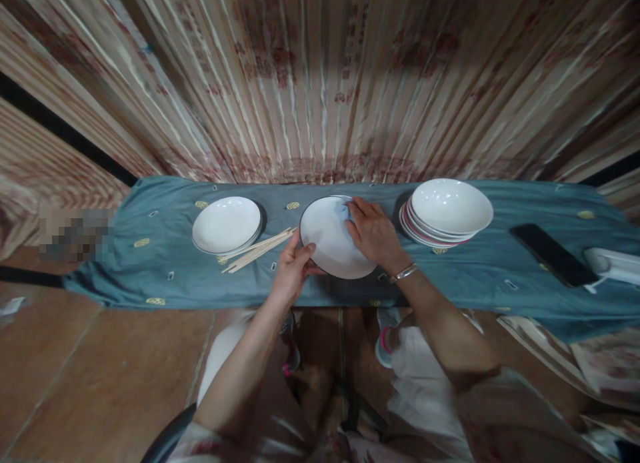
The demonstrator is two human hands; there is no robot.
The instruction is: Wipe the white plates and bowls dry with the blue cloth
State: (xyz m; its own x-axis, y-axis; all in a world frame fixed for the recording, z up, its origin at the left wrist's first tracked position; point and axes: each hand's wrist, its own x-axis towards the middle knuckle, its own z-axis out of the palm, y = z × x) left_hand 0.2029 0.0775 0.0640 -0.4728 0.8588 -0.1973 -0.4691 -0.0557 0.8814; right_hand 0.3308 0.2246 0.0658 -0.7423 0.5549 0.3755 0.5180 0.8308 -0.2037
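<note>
A white plate (330,246) with a dark rim is tilted up over the middle of the cloth-covered table. My left hand (295,263) grips its left edge, thumb on the upper face and fingers underneath. Pressed against the plate's upper right is a light blue cloth (344,209), bunched under the fingers of my right hand (373,229). Part of another rim shows behind the held plate; most of it is hidden. Several wooden chopsticks (257,251) lie just left of my left hand.
White plates (227,224) are stacked at the left. To the right stands a stack of white bowls (450,206), some red-rimmed. Farther right lie a black phone (553,255) and a white stand-like object (617,265). The teal tablecloth (165,249) meets a patterned curtain (320,116) behind.
</note>
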